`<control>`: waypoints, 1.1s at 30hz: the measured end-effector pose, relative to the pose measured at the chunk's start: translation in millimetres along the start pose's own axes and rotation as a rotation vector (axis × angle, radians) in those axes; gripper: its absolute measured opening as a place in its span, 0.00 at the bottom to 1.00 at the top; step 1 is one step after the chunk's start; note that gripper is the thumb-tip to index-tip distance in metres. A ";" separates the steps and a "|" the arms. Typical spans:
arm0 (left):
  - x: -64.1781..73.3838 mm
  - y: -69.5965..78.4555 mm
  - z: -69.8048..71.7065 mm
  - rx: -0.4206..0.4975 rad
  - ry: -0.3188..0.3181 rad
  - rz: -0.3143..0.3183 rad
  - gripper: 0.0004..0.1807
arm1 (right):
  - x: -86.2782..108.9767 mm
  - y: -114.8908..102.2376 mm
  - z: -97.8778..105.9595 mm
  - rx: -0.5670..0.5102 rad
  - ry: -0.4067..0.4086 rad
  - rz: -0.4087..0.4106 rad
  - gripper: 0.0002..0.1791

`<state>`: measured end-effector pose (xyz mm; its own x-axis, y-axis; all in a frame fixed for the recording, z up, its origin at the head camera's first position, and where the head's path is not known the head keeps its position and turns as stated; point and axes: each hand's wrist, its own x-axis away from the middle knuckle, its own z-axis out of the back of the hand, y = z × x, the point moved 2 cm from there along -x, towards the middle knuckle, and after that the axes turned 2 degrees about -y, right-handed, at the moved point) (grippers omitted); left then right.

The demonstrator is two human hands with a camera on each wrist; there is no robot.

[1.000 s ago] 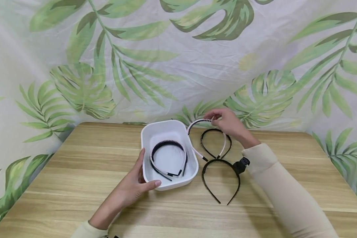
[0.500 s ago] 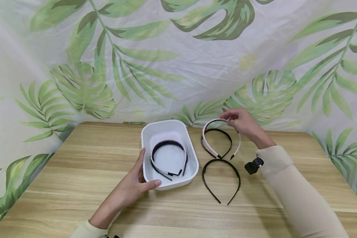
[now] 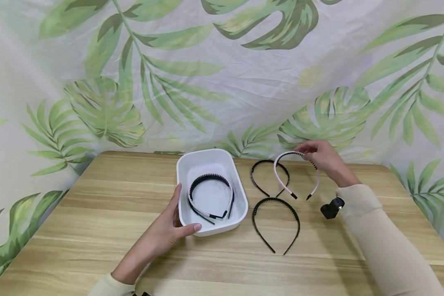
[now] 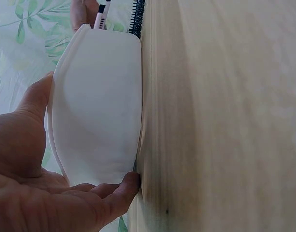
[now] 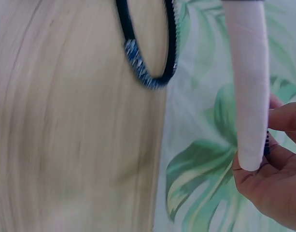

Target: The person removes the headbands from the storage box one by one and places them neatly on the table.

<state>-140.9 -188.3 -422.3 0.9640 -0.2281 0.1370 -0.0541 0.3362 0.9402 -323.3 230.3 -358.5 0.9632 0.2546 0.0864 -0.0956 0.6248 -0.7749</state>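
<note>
My right hand pinches a pale pink headband by the top of its arch, black-tipped ends pointing down. In the right wrist view, its smooth pink band stands in front of my fingers. My left hand grips the near left corner of a white plastic box, thumb over the rim and fingers along the outer wall. Inside the box lie a light headband with black teeth and a thin black one partly under it. Two black headbands, one farther and one nearer, lie right of the box.
Everything stands on a wood-grain table. A leaf-print cloth hangs behind the table's back edge. Wooden tabletop stretches left of the box and along the front.
My right hand has carried the pink headband rightward from the box's far right rim, across the farther black headband. My left hand and the box have stayed in place.
</note>
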 end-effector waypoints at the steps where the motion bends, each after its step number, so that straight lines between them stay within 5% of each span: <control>1: 0.0 0.0 0.0 0.001 -0.001 0.001 0.70 | 0.6 3.1 2.1 0.006 0.003 -0.005 0.18; 33: 0.8 2.9 0.2 -0.041 0.018 0.041 0.70 | -6.3 70.5 20.3 0.045 -0.011 -0.114 0.23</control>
<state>-140.3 -187.7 -419.4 0.9657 -0.1966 0.1695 -0.0837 0.3822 0.9203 -341.3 287.7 -401.0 0.9657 0.1881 0.1792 0.0028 0.6824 -0.7310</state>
